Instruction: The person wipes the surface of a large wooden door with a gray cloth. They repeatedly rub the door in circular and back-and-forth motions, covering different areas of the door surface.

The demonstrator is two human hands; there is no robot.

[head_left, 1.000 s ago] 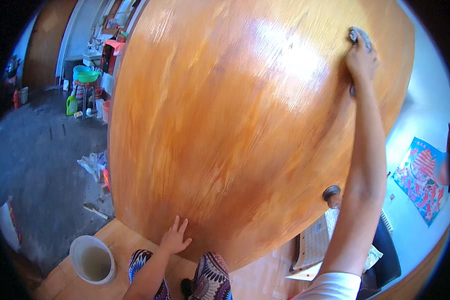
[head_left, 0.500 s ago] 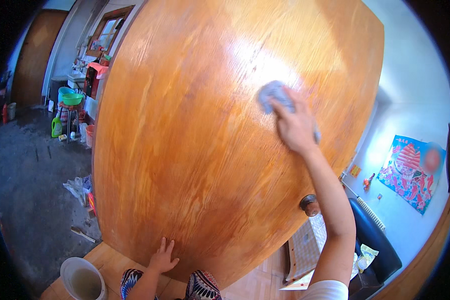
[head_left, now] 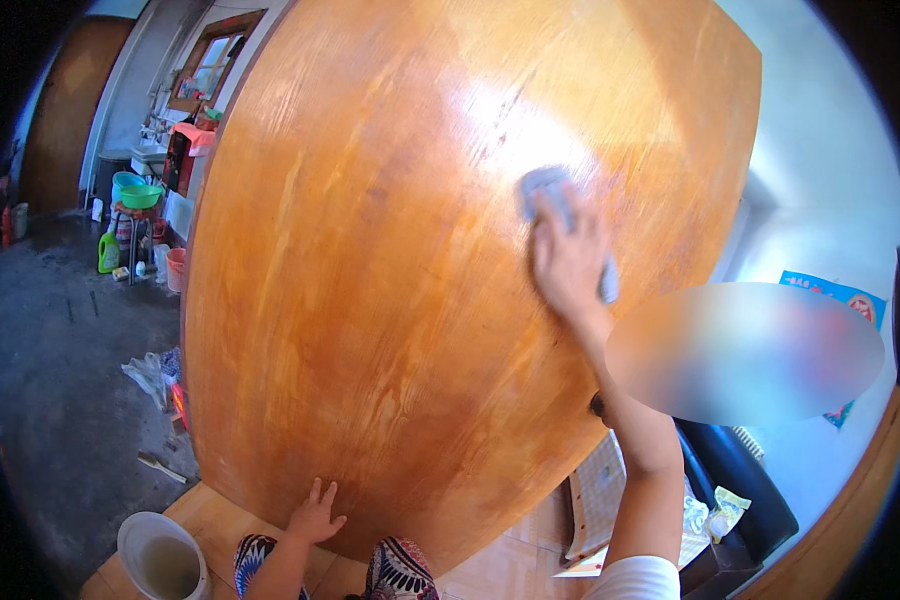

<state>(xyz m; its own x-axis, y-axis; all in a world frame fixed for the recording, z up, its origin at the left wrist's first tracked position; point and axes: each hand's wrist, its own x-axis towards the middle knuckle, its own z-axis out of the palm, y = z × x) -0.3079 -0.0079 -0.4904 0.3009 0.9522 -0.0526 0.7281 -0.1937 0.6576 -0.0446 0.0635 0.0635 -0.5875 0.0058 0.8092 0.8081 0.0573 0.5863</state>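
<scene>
A large wooden door (head_left: pixel 390 300) with a glossy orange-brown grain fills the middle of the head view. My right hand (head_left: pixel 573 250) presses a grey-blue cloth (head_left: pixel 548 192) against its upper right part, beside a bright patch of glare; hand and cloth are slightly blurred. Low on the same door, my left hand (head_left: pixel 315 515) rests with its fingers spread, holding nothing. My right forearm mostly covers a dark round doorknob (head_left: pixel 598 407) at the door's right edge.
At lower left stands a white bucket (head_left: pixel 163 560) with cloudy water. A brush (head_left: pixel 162 467) and a plastic bag (head_left: pixel 148 378) lie on the dark floor. Basins sit on a stool (head_left: pixel 135 215) farther back. A black sofa (head_left: pixel 735 490) stands at right, near a covered table (head_left: pixel 597 500).
My right hand and forearm have shifted slightly left, with the cloth still against the door. More of the doorknob is now covered. My left hand stays on the door.
</scene>
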